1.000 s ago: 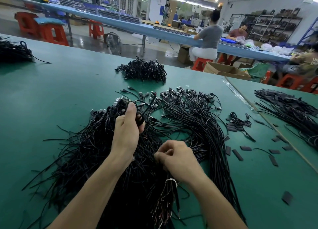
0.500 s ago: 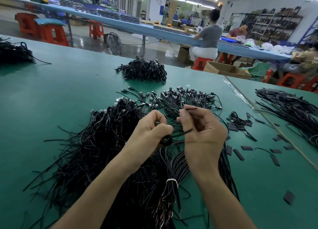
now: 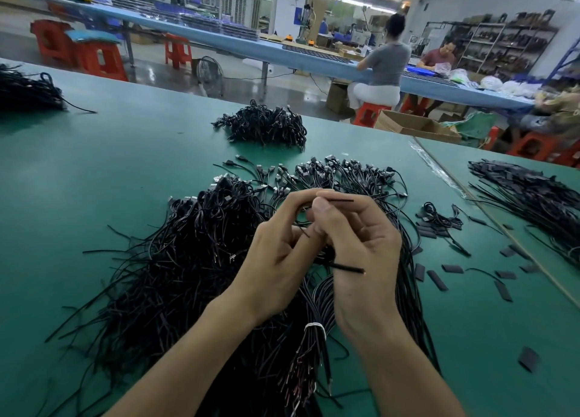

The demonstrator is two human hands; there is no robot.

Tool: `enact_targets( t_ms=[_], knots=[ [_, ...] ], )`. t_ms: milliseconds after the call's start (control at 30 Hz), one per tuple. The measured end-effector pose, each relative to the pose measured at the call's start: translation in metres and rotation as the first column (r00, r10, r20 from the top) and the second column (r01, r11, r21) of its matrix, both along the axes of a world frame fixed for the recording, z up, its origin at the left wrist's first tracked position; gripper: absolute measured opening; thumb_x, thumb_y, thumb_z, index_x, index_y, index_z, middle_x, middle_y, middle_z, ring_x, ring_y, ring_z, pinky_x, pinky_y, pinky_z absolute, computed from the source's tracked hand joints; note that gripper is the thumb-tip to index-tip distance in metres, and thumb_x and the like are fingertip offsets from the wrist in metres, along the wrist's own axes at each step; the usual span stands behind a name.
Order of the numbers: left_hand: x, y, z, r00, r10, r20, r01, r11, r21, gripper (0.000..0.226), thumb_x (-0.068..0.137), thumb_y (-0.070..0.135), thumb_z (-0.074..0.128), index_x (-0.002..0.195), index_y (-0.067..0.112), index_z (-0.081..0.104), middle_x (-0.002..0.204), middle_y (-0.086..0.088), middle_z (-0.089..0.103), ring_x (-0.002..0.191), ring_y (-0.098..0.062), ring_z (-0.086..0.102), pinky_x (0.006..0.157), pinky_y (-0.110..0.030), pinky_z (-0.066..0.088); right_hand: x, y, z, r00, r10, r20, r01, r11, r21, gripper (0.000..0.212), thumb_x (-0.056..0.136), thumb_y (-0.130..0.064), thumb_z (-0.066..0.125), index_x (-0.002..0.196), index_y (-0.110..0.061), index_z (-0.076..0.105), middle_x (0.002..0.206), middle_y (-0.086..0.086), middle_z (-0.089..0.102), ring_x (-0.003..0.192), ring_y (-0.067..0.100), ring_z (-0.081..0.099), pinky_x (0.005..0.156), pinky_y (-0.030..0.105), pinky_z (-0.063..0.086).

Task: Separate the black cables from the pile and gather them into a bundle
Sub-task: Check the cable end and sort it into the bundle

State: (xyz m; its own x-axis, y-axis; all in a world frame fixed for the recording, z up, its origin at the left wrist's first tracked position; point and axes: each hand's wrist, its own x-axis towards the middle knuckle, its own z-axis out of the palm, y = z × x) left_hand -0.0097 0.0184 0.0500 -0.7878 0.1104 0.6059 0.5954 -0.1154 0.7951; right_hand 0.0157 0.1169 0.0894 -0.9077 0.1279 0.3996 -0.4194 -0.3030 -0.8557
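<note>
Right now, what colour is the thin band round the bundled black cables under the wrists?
White: the thin band round the black cable bundle; head view.

A green worktop (image 3: 94,172) fills the near view. Small flat black sleeves (image 3: 437,280) lie scattered on it at 3 o'clock, one more (image 3: 528,359) alone at 4 o'clock. Beyond its far edge, a floor fan (image 3: 210,74) stands at 11 o'clock with red stools (image 3: 100,60) toward 10 o'clock. A long blue worktop (image 3: 251,48) crosses the background. At 1 o'clock a person in a grey top (image 3: 387,63) sits at it on a red stool (image 3: 370,114), an open cardboard box (image 3: 414,128) just beside. Shelving (image 3: 502,46) stands at 2 o'clock.
</note>
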Motion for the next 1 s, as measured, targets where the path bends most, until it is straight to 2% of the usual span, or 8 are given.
enact_targets(
  t_ms=[167,267,367,433,533,667,833,1000],
  knots=[
    [0.006,0.002,0.003,0.992,0.091,-0.084,-0.088,0.996,0.032,0.03,0.1,0.048,0.049,0.125,0.034,0.057,0.102,0.008,0.067,0.078,-0.044,0.063,0.065,-0.06,0.056,0.003,0.002,0.008,0.991,0.113,0.075,-0.113,0.994,0.0,0.008,0.089,0.004,0.061,0.087,0.011,0.065,0.071,0.016,0.061,0.069,0.019,0.064,0.074,0.031,0.058],
    [0.006,0.002,0.0,0.978,0.178,-0.109,-0.178,0.984,0.01,0.032,0.099,0.052,0.048,0.128,0.039,0.055,0.085,-0.004,0.065,0.059,-0.043,0.055,0.049,-0.056,0.049,0.006,0.005,0.013,0.976,0.163,0.142,-0.165,0.986,0.002,0.007,0.088,0.004,0.062,0.084,0.008,0.066,0.069,0.016,0.059,0.069,0.027,0.065,0.072,0.03,0.058],
    [0.006,0.001,-0.003,0.935,0.274,-0.226,-0.288,0.957,-0.027,0.035,0.104,0.043,0.044,0.137,0.033,0.05,0.069,0.015,0.058,0.047,-0.003,0.046,0.045,-0.019,0.043,0.008,0.008,0.017,0.95,0.209,0.23,-0.226,0.973,0.048,0.009,0.082,-0.006,0.07,0.074,-0.002,0.067,0.073,0.018,0.062,0.07,0.022,0.065,0.071,0.031,0.053],
    [0.006,0.001,-0.004,0.908,0.302,-0.29,-0.33,0.942,-0.054,0.037,0.106,0.032,0.043,0.141,0.02,0.048,0.071,0.029,0.054,0.05,0.01,0.044,0.054,0.001,0.031,0.008,0.009,0.018,0.922,0.238,0.305,-0.27,0.96,0.069,0.01,0.075,-0.015,0.068,0.065,-0.013,0.067,0.07,0.008,0.065,0.07,0.017,0.061,0.074,0.034,0.048],
    [0.002,-0.001,-0.007,0.869,0.34,-0.36,-0.387,0.92,-0.066,0.039,0.108,0.03,0.037,0.143,0.016,0.047,0.097,0.027,0.064,0.066,0.02,0.053,0.064,0.003,0.036,0.007,0.013,0.017,0.871,0.328,0.365,-0.338,0.94,-0.037,0.005,0.075,-0.01,0.068,0.073,-0.015,0.066,0.068,0.001,0.063,0.067,0.014,0.057,0.066,0.028,0.044],
    [0.001,-0.003,-0.008,0.85,0.385,-0.36,-0.426,0.904,-0.04,0.039,0.108,0.032,0.033,0.135,0.018,0.057,0.094,0.018,0.069,0.068,0.013,0.059,0.065,-0.003,0.043,0.003,0.02,0.015,0.879,0.29,0.379,-0.291,0.955,-0.056,0.025,0.067,-0.023,0.075,0.087,-0.009,0.071,0.073,0.004,0.066,0.064,0.012,0.057,0.059,0.023,0.042],
    [0.004,0.0,0.004,0.939,0.335,-0.082,-0.328,0.94,0.092,0.033,0.097,0.026,0.04,0.101,0.021,0.072,0.081,0.015,0.073,0.072,0.001,0.067,0.062,-0.014,0.05,-0.001,0.022,0.01,0.947,0.141,0.29,-0.192,0.969,0.154,0.011,0.067,-0.02,0.075,0.076,-0.015,0.079,0.07,0.002,0.073,0.062,0.006,0.066,0.054,0.012,0.047],
    [0.006,-0.003,0.013,0.967,0.036,0.254,-0.104,0.96,0.26,0.036,0.085,0.047,0.05,0.088,0.023,0.077,0.052,0.008,0.053,0.035,-0.005,0.039,0.036,-0.014,0.03,-0.005,0.021,0.005,0.997,0.062,0.041,-0.073,0.91,0.408,0.021,0.082,-0.002,0.074,0.083,-0.022,0.077,0.081,-0.003,0.076,0.077,0.01,0.072,0.073,0.023,0.057]
  ],
)
